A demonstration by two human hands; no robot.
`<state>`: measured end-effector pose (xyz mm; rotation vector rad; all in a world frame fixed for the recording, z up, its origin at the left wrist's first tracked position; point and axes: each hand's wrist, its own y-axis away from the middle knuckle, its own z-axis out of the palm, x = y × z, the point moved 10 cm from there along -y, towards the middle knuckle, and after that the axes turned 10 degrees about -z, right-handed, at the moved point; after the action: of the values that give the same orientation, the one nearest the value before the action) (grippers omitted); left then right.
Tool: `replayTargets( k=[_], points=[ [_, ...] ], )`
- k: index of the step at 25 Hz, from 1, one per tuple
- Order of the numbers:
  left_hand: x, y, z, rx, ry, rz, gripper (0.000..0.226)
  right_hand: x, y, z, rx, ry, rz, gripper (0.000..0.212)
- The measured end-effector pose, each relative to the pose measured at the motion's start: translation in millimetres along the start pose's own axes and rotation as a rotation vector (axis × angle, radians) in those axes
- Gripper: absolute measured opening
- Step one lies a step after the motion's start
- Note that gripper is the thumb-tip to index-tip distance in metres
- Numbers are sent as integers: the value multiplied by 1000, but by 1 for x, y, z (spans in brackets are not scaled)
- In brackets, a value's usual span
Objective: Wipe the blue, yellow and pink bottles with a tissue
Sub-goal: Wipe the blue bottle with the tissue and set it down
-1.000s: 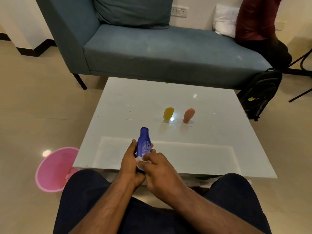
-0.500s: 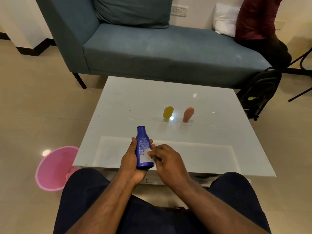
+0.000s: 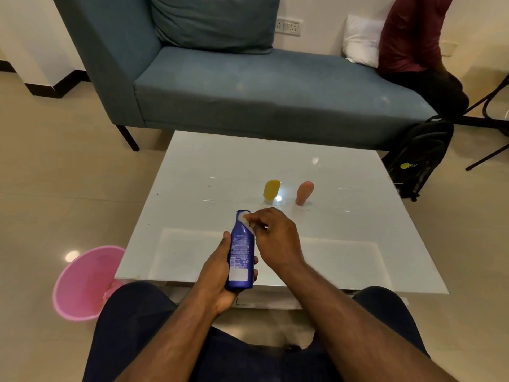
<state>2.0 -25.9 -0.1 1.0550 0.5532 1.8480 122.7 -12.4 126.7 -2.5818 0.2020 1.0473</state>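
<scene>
Head view, only one. Left hand (image 3: 220, 274) has its grip wrapped round the lower body of the blue bottle (image 3: 241, 252), held tilted, cap end pointing up-frame, above the near edge of the desk (image 3: 192, 166), low centre of frame. Right hand (image 3: 275, 238) pinches the tissue (image 3: 247, 223) against the bottle's neck and shoulder. So: wiping the blue one. Yellow bottle (image 3: 271, 189) and pink bottle (image 3: 304, 193) stand upright mid-desk, just beside each other, untouched by either hand.

Risks, my read:
- Bottle looks smooth plastic; hard rubbing at the cap end could twist it out of the left grip, dropping it to desk edge or floor.
- Tissue is a small wad; could tear or slip out.
- Reaching up-frame for the next bottle could knock its neighbour over, the gap being narrow.

Room: desk bare left and right of the pair. Pink bin (image 3: 82, 282) on the floor, lower left. Sofa (image 3: 248, 86) beyond the far edge.
</scene>
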Motion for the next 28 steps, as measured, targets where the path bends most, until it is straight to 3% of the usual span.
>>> replayTargets(
  k=[3,7,11,22,28],
  points=[
    [4,-1,-2,13,45,35,49,-3,21,6,-29,-49,9,22],
    [6,-3,-3,2,24,64,71,-10,48,8,-38,-102,-5,18],
    [-1,3,2,-1,-47,40,59,4,9,-7,43,-156,108,16],
    [4,0,-3,48,100,25,52,-13,52,17,-4,-136,15,12],
    [-3,12,9,-81,173,-73,55,-14,33,25,-51,-62,24,23]
  ],
)
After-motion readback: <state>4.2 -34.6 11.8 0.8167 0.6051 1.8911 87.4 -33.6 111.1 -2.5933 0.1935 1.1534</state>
